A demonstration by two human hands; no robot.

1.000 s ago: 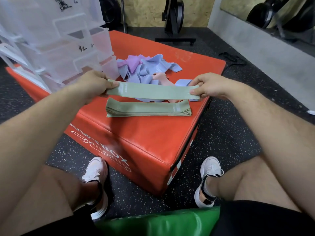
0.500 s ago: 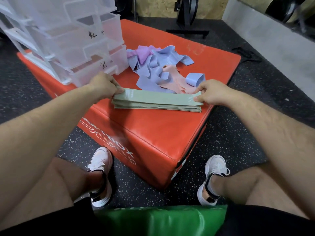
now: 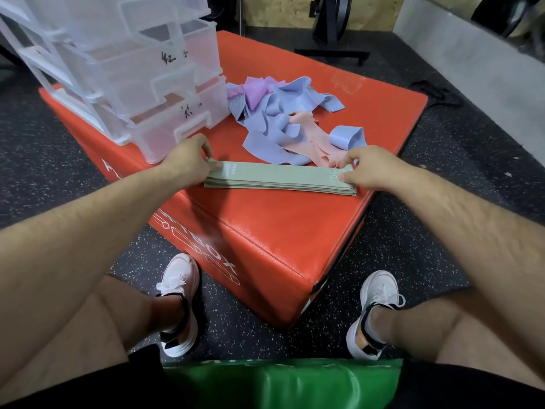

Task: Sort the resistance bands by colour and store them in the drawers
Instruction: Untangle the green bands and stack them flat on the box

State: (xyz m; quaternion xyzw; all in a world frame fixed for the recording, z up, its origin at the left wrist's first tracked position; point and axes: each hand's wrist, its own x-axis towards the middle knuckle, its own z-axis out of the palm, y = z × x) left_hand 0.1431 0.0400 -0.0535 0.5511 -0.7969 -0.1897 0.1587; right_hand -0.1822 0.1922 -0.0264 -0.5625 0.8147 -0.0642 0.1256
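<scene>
Left hand [image 3: 188, 164], right hand [image 3: 370, 170] — opposite ends of green stack [image 3: 280, 180]

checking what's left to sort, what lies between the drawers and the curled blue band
Head view: a tangled pile of blue, purple and pink bands.

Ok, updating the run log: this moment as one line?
left hand: pinches green stack, left end | right hand: pinches right end | green stack: flat on box | pile: unsorted, behind it
</scene>
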